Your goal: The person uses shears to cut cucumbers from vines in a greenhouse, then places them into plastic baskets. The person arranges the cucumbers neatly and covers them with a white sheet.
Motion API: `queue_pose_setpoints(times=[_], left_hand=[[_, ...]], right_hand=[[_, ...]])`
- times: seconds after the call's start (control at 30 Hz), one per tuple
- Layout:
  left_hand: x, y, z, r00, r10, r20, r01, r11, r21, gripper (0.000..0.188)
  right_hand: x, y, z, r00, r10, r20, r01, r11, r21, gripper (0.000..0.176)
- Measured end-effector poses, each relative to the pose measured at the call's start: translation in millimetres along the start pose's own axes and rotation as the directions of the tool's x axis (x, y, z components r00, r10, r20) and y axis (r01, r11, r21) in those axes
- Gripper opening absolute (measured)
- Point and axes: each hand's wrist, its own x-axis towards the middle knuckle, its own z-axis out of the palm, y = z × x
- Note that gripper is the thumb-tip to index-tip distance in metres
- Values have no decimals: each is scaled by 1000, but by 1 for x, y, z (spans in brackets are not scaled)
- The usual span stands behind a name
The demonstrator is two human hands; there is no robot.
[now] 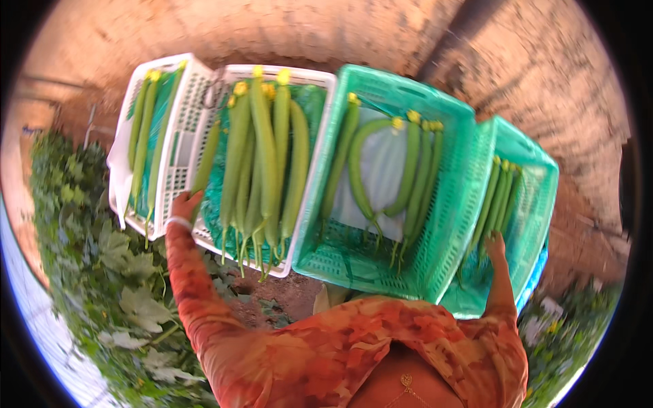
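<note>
My left hand (184,206) grips the lower end of a luffa gourd (206,158) at the left inner side of a white plastic crate (330,84). Several long green luffa gourds (265,158), some tipped with yellow blossoms, lie side by side in that crate. On the far right, my right hand (495,245) touches the lower part of a row of slim luffa gourds (497,196) inside a green plastic crate (548,176); its fingers are too small to make out fully. Between them, another green crate (408,84) holds several luffas, one strongly curved (359,173).
A second white crate (166,194) with 3 luffas stands at the far left. Leafy vines (127,280) grow close on the left, with more foliage (571,326) at the lower right. Behind the crates, an earthen wall (306,30) rises, crossed by a dark pole (449,41).
</note>
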Motion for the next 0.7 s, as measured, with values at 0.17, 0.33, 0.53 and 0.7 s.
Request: queue_pose_setpoints(times=[0.17,0.33,0.53,0.7], left_hand=[[-115,69,-15,954,157,-256,-167,986,-18,30],[-222,177,120,965,258,47,-197,832,-519,35],[-313,304,373,632,654,416,-80,589,-804,35],[-396,368,523,419,689,592,-43,666,-744,39]], right_hand=[[-46,-64,-32,984,178,7,-176,965,197,49],[-103,-173,-78,987,138,-88,-32,688,725,27],[-193,-272,-132,813,-561,159,112,419,901,53],[-204,-241,-152,904,-424,-51,256,443,859,74]])
